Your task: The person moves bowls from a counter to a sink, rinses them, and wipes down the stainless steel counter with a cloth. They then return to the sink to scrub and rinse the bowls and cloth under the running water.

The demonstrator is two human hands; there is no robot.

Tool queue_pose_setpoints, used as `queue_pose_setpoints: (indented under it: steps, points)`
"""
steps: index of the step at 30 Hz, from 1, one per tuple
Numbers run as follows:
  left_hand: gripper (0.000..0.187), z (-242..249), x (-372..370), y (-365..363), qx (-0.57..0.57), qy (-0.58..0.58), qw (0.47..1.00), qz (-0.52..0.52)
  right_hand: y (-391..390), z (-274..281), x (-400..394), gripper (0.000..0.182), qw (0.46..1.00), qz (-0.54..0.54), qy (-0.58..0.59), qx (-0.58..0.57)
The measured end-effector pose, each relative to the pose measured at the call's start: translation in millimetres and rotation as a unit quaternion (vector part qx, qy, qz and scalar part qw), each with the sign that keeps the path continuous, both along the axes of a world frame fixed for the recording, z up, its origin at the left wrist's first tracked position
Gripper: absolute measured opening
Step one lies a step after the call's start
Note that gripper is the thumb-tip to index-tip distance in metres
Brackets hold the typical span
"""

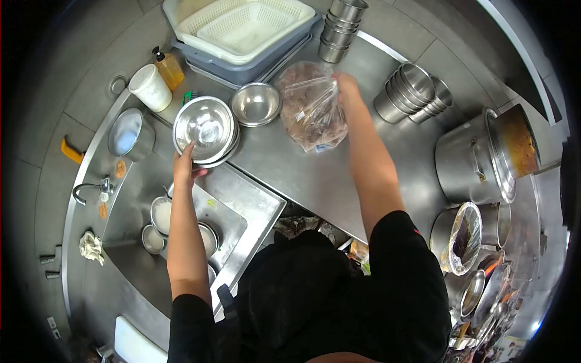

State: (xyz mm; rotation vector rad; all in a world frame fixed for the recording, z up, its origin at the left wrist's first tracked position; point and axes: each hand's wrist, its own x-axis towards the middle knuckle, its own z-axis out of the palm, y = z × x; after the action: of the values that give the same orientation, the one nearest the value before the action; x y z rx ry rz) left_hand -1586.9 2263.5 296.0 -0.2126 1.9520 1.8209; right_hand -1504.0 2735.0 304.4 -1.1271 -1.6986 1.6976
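My left hand (185, 164) grips the near rim of a stack of shiny metal bowls (204, 128), thumb on top and fingers underneath. Beside the stack, to its right, rests a single metal bowl (256, 104). My right hand (345, 86) is closed on the upper right edge of a clear plastic bag (307, 115). Brownish-pink contents, too blurred to name, show through the plastic. The bag sits on the steel counter; its far fingers' grip is partly hidden by the hand itself.
White baskets (248, 27) in a grey tub stand at the back. Tall metal cups (404, 94) are stacked at right, near a big pot (472, 157). The sink (130, 224) at left holds several bowls. A pump bottle (169, 69) and white bucket (150, 88) stand behind it.
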Motion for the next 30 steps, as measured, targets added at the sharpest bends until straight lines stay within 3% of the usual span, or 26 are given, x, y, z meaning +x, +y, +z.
queue_pose_setpoints:
  steps: [2, 6, 8, 10, 12, 15, 17, 20, 25, 26, 27, 29, 30]
  points:
    - [0.048, -8, -9, 5, 0.009, -0.002, 1.000, -0.008, -16, 42, 21, 0.016, 0.995, -0.026, 0.099, -0.002]
    - [0.050, -17, -12, 22, 0.035, -0.015, 0.999, -0.026, -11, 72, 57, 0.015, 0.992, -0.023, 0.120, 0.043]
    - [0.057, -14, -11, 32, 0.029, -0.023, 0.998, -0.055, -17, 86, 89, 0.014, 0.995, -0.022, 0.093, -0.014]
    - [0.063, -13, -12, 42, 0.048, -0.040, 0.996, -0.057, -19, 86, 114, 0.014, 0.995, -0.029, 0.097, -0.006]
    - [0.082, -12, -8, 47, 0.062, -0.058, 0.994, -0.068, -11, 74, 138, 0.014, 0.994, -0.039, 0.100, 0.004]
    - [0.088, -6, 11, 43, 0.029, -0.015, 0.999, -0.019, 4, 55, 171, 0.012, 0.986, -0.099, 0.106, 0.081]
    - [0.088, -4, 26, 32, 0.015, -0.020, 1.000, -0.018, -2, 66, 200, 0.011, 0.988, -0.080, 0.131, -0.028]
    - [0.090, -17, 37, 1, -0.001, -0.015, 1.000, -0.010, -29, 83, 204, 0.008, 0.987, -0.083, 0.136, -0.017]
    - [0.076, -25, 70, -68, -0.053, 0.037, 0.997, 0.045, -64, 117, 207, 0.012, 0.989, -0.056, 0.140, 0.006]
    - [0.060, -28, 77, -81, -0.050, 0.037, 0.995, 0.074, -75, 125, 206, 0.012, 0.988, -0.062, 0.138, 0.012]
    - [0.060, -36, 83, -95, -0.049, 0.036, 0.994, 0.090, -82, 130, 206, 0.013, 0.985, -0.016, 0.171, 0.019]
    - [0.042, -57, 94, -129, -0.032, 0.080, 0.994, 0.070, -114, 151, 203, 0.017, 0.982, -0.062, 0.178, 0.032]
    - [0.024, -60, 104, -139, 0.018, 0.088, 0.992, 0.083, -125, 156, 204, 0.017, 0.981, -0.043, 0.186, 0.025]
